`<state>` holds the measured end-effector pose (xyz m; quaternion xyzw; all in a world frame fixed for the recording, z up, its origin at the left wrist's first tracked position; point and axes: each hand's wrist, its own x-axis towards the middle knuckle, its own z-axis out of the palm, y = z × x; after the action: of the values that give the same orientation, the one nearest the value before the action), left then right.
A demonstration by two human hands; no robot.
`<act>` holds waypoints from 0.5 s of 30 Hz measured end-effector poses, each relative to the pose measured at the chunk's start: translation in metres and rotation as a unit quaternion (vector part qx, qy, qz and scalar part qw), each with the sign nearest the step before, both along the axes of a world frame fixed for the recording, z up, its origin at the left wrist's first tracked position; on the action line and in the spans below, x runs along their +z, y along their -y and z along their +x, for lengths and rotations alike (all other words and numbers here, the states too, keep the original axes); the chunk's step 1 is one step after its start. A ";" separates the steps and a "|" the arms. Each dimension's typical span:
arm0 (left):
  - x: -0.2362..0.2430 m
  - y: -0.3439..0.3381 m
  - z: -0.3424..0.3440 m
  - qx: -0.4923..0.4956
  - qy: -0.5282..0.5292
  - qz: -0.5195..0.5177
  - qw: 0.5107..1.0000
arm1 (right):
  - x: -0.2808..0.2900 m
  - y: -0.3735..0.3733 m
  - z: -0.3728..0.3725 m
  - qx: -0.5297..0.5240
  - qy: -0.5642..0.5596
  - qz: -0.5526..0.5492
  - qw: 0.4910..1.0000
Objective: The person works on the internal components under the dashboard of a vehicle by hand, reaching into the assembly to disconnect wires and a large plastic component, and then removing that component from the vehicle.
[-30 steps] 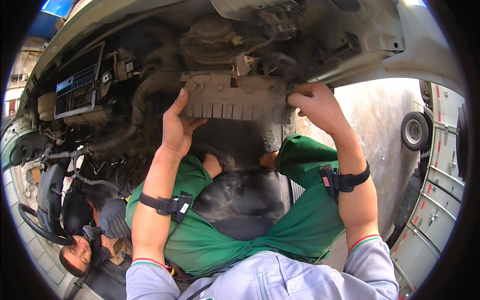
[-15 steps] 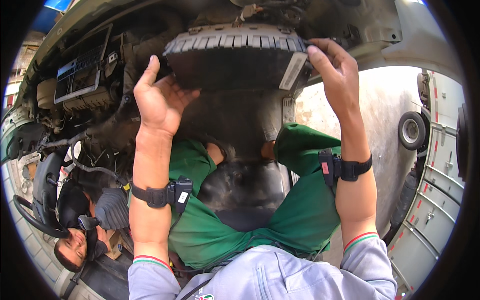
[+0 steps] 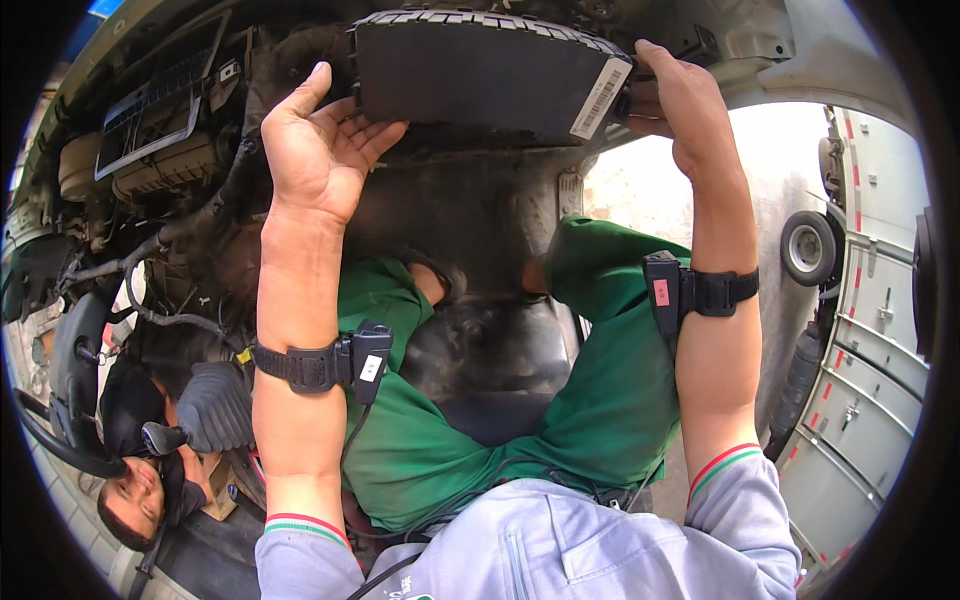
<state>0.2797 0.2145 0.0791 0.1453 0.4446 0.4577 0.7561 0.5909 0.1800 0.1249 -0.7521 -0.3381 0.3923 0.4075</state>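
Observation:
A dark rectangular box [image 3: 465,78] with a slotted grey top edge and a pale label on its right end is raised under the dashboard. My left hand [image 3: 319,146] supports its lower left corner, palm turned upward, thumb raised, fingers curled against the edge. On the right end, my right hand [image 3: 681,112] grips the box, its fingers partly hidden behind it. Black straps with small devices circle both forearms.
Exposed dash wiring and housings [image 3: 165,165] fill the left. A steering wheel [image 3: 75,435], gaiter-covered lever [image 3: 210,410] and another person [image 3: 130,495] are lower left. A door opening shows a truck's wheel [image 3: 805,247] and pale body panels [image 3: 865,390].
Both hands and the box have moved upward in the view. The box has tipped, so its dark broad face now shows where the ribbed grey side faced me a second ago.

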 end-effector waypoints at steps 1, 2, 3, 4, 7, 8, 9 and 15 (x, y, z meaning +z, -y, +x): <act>0.001 0.000 0.002 0.001 0.002 -0.003 1.000 | -0.002 -0.001 0.000 0.003 0.017 0.006 1.000; 0.001 0.000 0.002 0.002 0.003 -0.006 1.000 | -0.005 0.000 -0.002 0.009 0.043 0.018 0.999; 0.001 0.000 0.001 0.003 0.006 -0.005 1.000 | -0.009 -0.001 -0.001 0.009 0.046 0.018 0.999; 0.001 0.000 0.000 -0.014 0.017 0.000 1.000 | -0.014 -0.003 0.002 0.024 0.138 0.007 0.990; 0.001 0.002 -0.002 -0.026 0.029 0.005 0.999 | -0.010 0.001 -0.008 0.041 0.243 -0.018 0.969; 0.000 0.002 -0.003 -0.022 0.028 0.004 0.999 | -0.008 0.002 -0.014 0.024 0.184 -0.017 0.982; 0.000 0.003 -0.003 -0.021 0.031 0.004 0.999 | -0.006 0.003 -0.018 0.005 0.125 -0.016 0.992; 0.003 0.002 0.000 -0.015 0.044 0.005 0.999 | -0.012 0.006 -0.002 0.021 0.164 -0.045 0.985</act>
<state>0.2797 0.2129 0.0825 0.1356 0.4063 0.4544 0.7810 0.5893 0.1740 0.1127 -0.8164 -0.3983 0.2870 0.3040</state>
